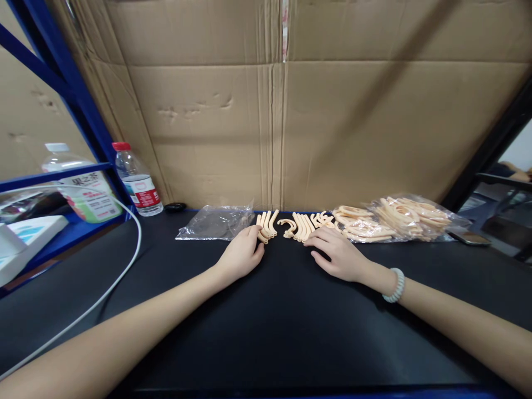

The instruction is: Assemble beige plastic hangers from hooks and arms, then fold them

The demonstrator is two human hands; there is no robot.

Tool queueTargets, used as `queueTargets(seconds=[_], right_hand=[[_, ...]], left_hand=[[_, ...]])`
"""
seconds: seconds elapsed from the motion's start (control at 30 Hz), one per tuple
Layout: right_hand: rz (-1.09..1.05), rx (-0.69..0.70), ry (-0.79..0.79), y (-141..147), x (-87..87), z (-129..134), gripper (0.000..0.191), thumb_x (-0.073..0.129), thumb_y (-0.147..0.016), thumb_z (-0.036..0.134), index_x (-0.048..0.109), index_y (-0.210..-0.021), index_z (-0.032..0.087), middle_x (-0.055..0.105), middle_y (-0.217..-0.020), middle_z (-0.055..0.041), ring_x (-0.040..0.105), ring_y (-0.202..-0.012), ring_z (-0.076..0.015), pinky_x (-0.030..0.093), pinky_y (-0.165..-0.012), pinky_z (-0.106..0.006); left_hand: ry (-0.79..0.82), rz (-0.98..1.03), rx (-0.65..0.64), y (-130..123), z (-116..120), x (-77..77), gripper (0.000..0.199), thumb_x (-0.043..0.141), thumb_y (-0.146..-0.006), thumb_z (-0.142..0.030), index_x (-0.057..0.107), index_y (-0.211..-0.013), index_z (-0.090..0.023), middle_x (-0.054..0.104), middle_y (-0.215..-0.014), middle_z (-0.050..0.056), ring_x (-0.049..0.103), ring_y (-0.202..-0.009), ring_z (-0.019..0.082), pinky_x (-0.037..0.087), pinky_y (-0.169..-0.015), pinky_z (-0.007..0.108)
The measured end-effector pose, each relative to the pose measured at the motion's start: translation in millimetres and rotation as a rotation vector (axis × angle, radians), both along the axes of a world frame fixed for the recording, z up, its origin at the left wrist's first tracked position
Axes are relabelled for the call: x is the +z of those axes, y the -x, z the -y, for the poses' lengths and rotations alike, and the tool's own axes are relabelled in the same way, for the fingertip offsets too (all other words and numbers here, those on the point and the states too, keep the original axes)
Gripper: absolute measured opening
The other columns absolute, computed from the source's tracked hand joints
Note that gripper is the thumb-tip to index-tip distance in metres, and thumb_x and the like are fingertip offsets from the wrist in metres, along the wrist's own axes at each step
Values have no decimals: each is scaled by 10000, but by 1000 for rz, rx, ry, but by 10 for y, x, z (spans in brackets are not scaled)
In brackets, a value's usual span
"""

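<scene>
My left hand [242, 252] rests beside a short row of curved beige plastic pieces [269, 224]. Its fingers are loosely bent with the thumb apart, and the fingertips meet the row's left edge. A second row of similar curved pieces [302, 226] lies to the right, with a hook-shaped beige piece [288, 227] at its left end. Over the near right end of that row is my right hand [338, 254], fingers loosely bent and thumb apart, fingertips at the pieces. Smaller curled beige pieces [322, 219] lie just behind it. Neither hand visibly grips a piece.
Clear bags of beige parts [409, 217] lie at the right, near a phone [469, 238]. A flat plastic bag [216, 223] lies left of the rows. A red-capped bottle [139, 185], a white cable [135, 249] and a blue shelf [78, 233] stand left; cardboard [216, 133] backs the black table [266, 332].
</scene>
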State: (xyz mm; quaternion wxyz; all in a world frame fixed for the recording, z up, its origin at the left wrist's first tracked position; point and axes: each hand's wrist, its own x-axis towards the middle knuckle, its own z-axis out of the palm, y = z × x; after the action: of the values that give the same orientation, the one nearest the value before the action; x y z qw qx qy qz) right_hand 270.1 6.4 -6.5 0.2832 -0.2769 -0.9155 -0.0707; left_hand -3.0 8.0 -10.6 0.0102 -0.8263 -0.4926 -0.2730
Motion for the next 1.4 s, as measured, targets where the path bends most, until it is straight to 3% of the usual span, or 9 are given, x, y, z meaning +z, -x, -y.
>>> queueTargets(seconds=[0.17,0.57,0.8,0.97,1.4], right_hand=[[3,-2,-51,5,8,2,255,491,-854,120,606,-1071,185,603,-1094,-125,541,-1066,-276,457,-938,-489],[73,-30,-51,14,12,-3,334,492,-873,164,592,-1191,174,535,-1292,-157,448,-1266,-299,391,-1047,-523],[188,-30,-13,121,55,-43,425,491,-923,255,519,-1345,220,308,-1544,-110,240,-1427,-316,276,-1127,-551],[291,-38,57,149,57,-79,422,419,-972,274,488,-1388,251,226,-1584,-60,104,-1465,-311,204,-1146,-573],[210,-2,264,127,22,-115,507,366,-998,370,302,-1492,277,304,-1554,-44,225,-1445,-261,162,-1167,-548]], left_hand=[[4,-4,2,-9,2,-6,269,465,-816,-128,499,-1082,-139,634,-1088,165,605,-1059,304,489,-927,464],[4,18,-6,-11,14,0,219,467,-812,-112,512,-1022,-155,632,-1017,130,602,-1001,283,488,-900,449],[-32,32,-28,-14,0,-6,180,460,-811,-108,533,-967,-159,593,-996,119,581,-976,274,479,-890,448],[-52,23,-52,-8,-7,-12,147,458,-823,-130,548,-934,-168,555,-997,102,569,-958,261,477,-886,440],[-70,26,-122,21,-68,-60,137,463,-891,-193,588,-945,-192,502,-1006,77,542,-947,234,474,-908,442]])
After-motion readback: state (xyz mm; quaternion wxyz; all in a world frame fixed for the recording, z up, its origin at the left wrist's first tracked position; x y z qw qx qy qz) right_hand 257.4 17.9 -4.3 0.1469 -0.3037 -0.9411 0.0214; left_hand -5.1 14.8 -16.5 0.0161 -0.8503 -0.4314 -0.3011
